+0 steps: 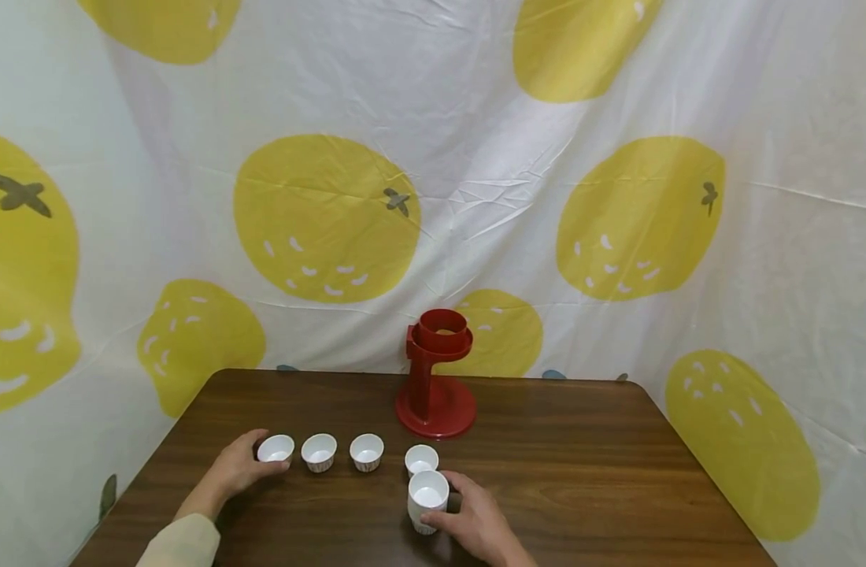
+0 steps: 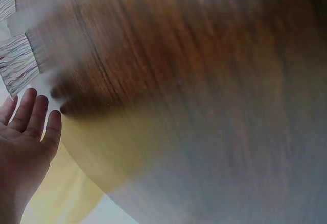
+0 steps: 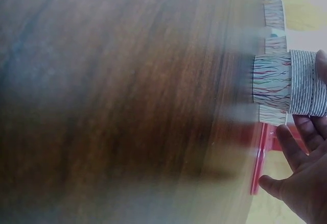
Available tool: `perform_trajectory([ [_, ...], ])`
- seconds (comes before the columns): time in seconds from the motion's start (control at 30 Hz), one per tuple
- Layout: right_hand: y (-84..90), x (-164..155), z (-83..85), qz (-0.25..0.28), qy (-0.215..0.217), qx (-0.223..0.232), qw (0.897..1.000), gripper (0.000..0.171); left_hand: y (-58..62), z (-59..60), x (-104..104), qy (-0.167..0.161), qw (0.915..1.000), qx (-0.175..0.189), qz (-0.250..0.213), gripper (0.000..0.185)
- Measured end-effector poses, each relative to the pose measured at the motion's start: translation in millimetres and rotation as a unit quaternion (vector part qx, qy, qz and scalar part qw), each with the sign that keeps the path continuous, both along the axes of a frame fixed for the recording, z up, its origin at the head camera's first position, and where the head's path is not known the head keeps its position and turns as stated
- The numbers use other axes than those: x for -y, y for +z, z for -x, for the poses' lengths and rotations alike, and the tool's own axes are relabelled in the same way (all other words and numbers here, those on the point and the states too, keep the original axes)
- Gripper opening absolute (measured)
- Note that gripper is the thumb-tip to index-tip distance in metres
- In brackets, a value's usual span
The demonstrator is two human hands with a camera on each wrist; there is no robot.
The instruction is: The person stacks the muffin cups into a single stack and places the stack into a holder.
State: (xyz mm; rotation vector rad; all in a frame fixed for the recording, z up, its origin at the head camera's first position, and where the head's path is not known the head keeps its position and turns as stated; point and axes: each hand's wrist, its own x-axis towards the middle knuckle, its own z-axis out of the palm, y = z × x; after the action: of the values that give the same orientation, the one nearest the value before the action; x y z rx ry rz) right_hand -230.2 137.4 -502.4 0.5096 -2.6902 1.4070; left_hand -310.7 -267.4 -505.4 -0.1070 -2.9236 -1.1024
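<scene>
My right hand holds a short stack of white paper cups upright on the brown table, near its front edge. In the right wrist view the stack shows coloured stripes, with my thumb on it and my fingers beside it. Just behind the stack, several single cups stand in a row, the nearest one almost touching it. My left hand rests by the leftmost cup. In the blurred left wrist view its fingers are straight and apart from the cups.
A red cup-dispenser stand rises at the back middle of the table. A white cloth with yellow fruit prints hangs behind and around the table. Bare wood stretches to the right of the stack.
</scene>
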Motion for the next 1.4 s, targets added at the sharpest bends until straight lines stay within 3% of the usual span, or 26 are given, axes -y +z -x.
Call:
perform_trajectory([
  [0.37,0.8,0.9,-0.9,-0.004,-0.003,0.009,1.000,0.063,0.5,-1.3,0.2,-0.002,0.9999,-0.011,0.001,0.074],
  [1.1,1.1,1.5,0.4,-0.007,-0.004,0.002,1.000,0.064,12.1,-2.7,5.9,0.023,0.9994,-0.022,-0.016,0.071],
  [1.4,0.9,2.2,0.1,-0.003,-0.004,0.010,1.000,0.065,24.7,-2.4,1.4,0.029,0.9986,-0.035,-0.027,0.073],
])
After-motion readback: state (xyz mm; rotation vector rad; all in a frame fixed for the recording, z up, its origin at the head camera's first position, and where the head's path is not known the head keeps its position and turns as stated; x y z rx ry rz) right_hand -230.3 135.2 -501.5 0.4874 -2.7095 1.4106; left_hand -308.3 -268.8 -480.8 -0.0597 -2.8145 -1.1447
